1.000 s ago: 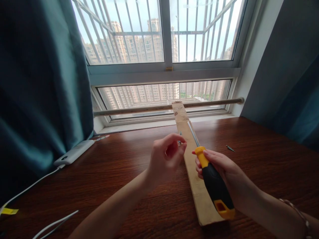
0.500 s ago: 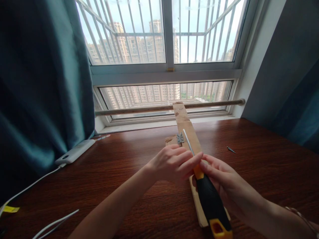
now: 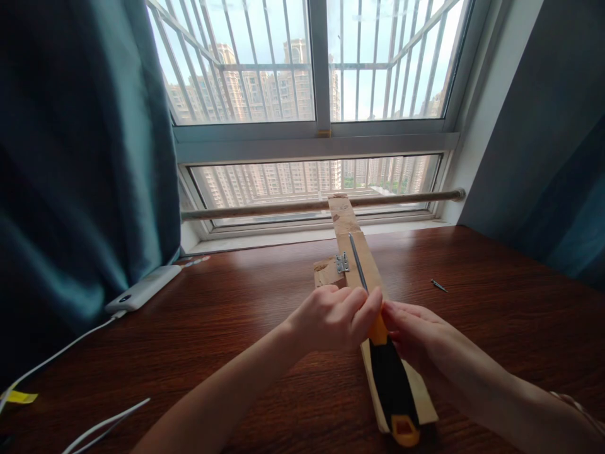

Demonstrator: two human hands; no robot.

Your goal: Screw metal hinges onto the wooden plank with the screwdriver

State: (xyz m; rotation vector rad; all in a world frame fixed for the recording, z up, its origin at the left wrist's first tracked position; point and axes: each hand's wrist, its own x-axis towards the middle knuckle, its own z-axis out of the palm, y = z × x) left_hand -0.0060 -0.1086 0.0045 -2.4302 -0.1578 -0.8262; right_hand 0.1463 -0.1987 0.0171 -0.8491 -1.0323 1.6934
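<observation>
Above the long wooden board (image 3: 348,217) is a screwdriver (image 3: 393,378) with a black and yellow handle, its metal shaft pointing away toward the window. My left hand (image 3: 338,315) is closed around the screwdriver where shaft meets handle. On the other side, my right hand (image 3: 420,328) pinches the yellow front of the handle, its fingertips partly hidden. A small metal hinge (image 3: 342,262) with screws standing in it joins the long board and a short wood block (image 3: 329,272). The screwdriver's tip lies right of the hinge, apart from its screws.
Loose screws (image 3: 438,285) lie on the brown table (image 3: 496,328) to the right. A white power strip (image 3: 142,290) with a cable is at the left, near a dark curtain (image 3: 85,157). Another white cable (image 3: 108,422) lies nearer me. A pipe (image 3: 265,209) runs along the window.
The screwdriver has swung, its handle end moving left and the tip rising slightly away from me. My left fingers have curled tighter around it, and my right hand has shifted slightly right.
</observation>
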